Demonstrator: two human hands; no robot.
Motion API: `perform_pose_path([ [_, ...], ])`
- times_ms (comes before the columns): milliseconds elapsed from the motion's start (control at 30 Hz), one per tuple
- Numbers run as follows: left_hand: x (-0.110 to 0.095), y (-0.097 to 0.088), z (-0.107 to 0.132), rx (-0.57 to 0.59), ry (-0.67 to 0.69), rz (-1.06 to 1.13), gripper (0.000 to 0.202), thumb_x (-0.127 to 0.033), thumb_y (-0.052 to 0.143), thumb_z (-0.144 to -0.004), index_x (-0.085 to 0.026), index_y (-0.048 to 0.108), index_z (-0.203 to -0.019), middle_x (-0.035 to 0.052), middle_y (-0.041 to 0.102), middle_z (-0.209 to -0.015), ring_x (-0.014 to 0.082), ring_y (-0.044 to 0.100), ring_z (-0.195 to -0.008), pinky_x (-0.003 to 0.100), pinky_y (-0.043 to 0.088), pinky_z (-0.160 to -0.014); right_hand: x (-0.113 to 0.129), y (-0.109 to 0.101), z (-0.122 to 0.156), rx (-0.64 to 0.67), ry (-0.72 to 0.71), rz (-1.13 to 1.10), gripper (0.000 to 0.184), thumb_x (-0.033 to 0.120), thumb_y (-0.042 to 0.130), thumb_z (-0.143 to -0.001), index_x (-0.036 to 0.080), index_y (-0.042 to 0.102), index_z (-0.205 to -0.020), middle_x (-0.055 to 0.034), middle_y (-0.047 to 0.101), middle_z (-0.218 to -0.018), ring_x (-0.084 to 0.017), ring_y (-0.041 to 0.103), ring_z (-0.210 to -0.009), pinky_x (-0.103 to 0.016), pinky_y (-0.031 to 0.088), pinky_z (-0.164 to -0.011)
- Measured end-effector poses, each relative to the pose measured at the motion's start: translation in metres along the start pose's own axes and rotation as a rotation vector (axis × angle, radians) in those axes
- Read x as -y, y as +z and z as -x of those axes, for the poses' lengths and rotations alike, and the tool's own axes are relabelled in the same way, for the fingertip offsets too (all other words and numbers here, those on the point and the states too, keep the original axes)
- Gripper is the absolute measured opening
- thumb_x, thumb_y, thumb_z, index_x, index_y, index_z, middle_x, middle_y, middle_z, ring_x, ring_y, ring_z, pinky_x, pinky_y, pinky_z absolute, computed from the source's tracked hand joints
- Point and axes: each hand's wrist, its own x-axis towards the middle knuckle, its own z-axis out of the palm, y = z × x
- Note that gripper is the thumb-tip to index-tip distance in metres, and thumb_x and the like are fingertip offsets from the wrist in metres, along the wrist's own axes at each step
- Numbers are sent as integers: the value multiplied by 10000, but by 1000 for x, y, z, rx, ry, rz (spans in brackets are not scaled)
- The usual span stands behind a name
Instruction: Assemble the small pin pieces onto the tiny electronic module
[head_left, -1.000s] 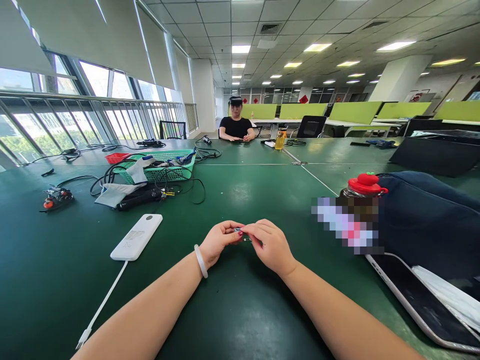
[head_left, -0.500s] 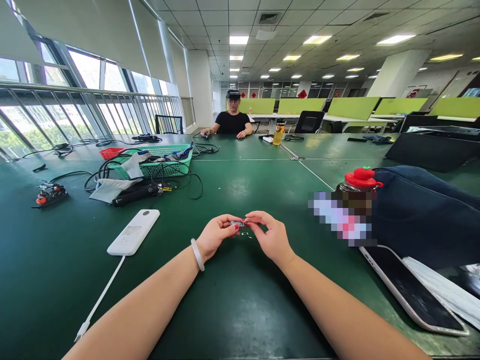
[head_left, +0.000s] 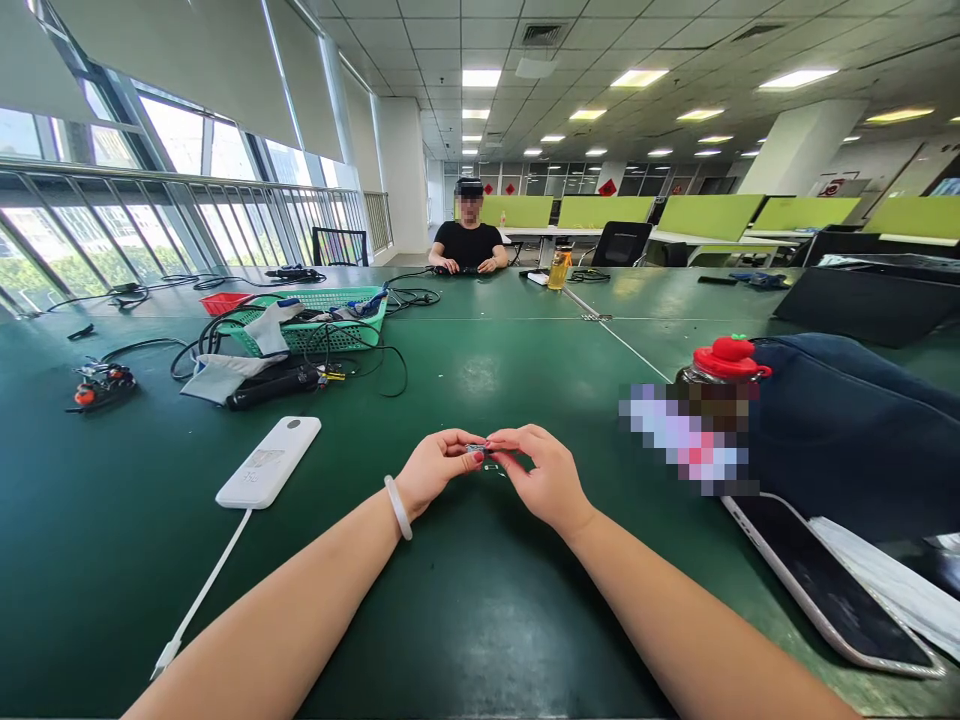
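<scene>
My left hand (head_left: pixel 435 472) and my right hand (head_left: pixel 538 474) meet over the green table (head_left: pixel 465 600), fingertips pinched together on a tiny metallic part (head_left: pixel 477 450) between them. The part is too small to name. A white bangle (head_left: pixel 397 508) sits on my left wrist. Both forearms reach in from the bottom edge.
A white power bank (head_left: pixel 268 461) with its cable lies to the left. Behind it are a green basket (head_left: pixel 315 325) with cables and a black torch (head_left: pixel 274 388). On the right are a red-capped bottle (head_left: pixel 720 385), a dark bag (head_left: pixel 855 430) and a tablet (head_left: pixel 825 580). A person (head_left: pixel 470 240) sits at the far end.
My hands have stayed together on the small part; the right fingers have closed in on it again after easing apart slightly. The person opposite has drawn both hands together.
</scene>
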Motion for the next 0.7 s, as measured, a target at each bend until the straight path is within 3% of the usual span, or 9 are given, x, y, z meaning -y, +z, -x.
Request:
perform_pose_path([
  [300,0,1,1,-10,-13,60,309,-290,710,-626,-116,625,-867,42,639,-749,114,569,-686,247,429,-676,-3,1,1,60,-148,246,264,192,449,-836,268,597,-1041,-5,673,-864,-149,537,-760,-294,455,-745],
  [700,-1,0,1,-14,7,46,338,-302,709,-628,-111,631,-896,57,640,-789,128,572,-737,260,439,-715,0,0,2,37,-306,495,259,132,427,-828,237,623,-961,-14,672,-806,-166,505,-781,-294,393,-740],
])
